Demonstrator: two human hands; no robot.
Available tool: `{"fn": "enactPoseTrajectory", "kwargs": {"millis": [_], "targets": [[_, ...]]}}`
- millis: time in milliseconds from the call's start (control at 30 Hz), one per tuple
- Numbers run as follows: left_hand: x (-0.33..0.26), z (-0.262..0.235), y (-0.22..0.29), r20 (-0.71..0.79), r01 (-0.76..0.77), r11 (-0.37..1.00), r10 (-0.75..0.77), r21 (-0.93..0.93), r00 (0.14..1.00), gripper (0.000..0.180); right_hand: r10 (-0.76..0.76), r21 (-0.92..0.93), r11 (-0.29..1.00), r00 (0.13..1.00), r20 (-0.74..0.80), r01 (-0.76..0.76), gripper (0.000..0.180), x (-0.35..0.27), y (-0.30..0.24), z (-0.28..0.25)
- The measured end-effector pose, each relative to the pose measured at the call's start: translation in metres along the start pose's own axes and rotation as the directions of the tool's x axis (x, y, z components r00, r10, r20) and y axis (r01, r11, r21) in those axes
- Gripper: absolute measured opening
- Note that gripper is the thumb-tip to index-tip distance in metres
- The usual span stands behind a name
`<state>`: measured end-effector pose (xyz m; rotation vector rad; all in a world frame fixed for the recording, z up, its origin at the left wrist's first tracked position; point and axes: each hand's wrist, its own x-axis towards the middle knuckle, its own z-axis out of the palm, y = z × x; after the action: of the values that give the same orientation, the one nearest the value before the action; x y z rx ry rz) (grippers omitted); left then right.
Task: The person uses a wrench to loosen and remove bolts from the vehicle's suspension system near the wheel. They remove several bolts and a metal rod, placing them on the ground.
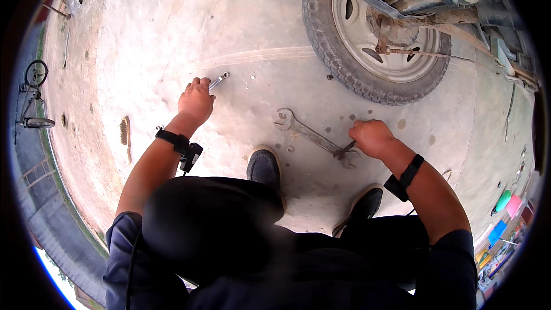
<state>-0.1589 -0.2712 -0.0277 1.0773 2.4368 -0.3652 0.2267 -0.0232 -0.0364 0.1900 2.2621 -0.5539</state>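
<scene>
My left hand (196, 103) is closed round a small shiny wrench (218, 81), whose ring-like end points away from me. Part of its shaft is hidden in my fingers. My right hand (372, 137) grips a short dark tool, perhaps a small wrench (343, 151); my fingers cover much of it. This dark tool crosses above one end of a large, worn open-end wrench (313, 135). The large wrench lies slantwise on the concrete, its other jaw toward the far left. Whether the two tools touch, I cannot tell.
A wheel with a treaded tyre (324, 46) stands at the far right, under a vehicle's rusty parts with a spring-wound rod (402, 51). A brush (124, 132) lies to the left. My shoes (264, 169) are close to the large wrench. A bicycle (35, 95) is at the far left.
</scene>
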Motion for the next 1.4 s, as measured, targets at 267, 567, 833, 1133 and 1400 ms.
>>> {"fn": "enactPoseTrajectory", "kwargs": {"millis": [267, 567, 833, 1133, 1400], "targets": [[0.011, 0.022, 0.003, 0.133, 0.038, 0.999, -0.035, -0.022, 0.99, 0.025, 0.022, 0.096, 0.995, 0.99, -0.142, -0.008, 0.023, 0.032, -0.025, 0.003], [-0.019, -0.018, 0.067, 0.398, -0.069, 0.682, 0.502, -0.728, 0.768, 0.018, 0.155, 0.909, 0.39, 0.963, -0.222, 0.147, 0.025, 0.086, -0.095, -0.012], [-0.031, -0.016, 0.042, 0.37, -0.01, 0.56, 0.561, -0.828, 0.741, 0.024, 0.093, 0.997, 0.073, 0.995, 0.027, -0.034, 0.025, 0.093, -0.128, -0.046], [-0.073, 0.071, -0.071, 0.073, 0.349, 0.709, -0.389, -0.612, 0.918, 0.021, 0.107, 0.776, 0.599, 0.941, -0.322, 0.198, 0.021, 0.115, -0.099, -0.014], [-0.105, 0.129, -0.158, -0.02, 0.693, 0.549, -0.79, -0.468, 0.612, 0.041, -0.123, 0.178, 0.943, 0.793, -0.596, 0.28, 0.025, 0.143, -0.156, -0.085]]}}
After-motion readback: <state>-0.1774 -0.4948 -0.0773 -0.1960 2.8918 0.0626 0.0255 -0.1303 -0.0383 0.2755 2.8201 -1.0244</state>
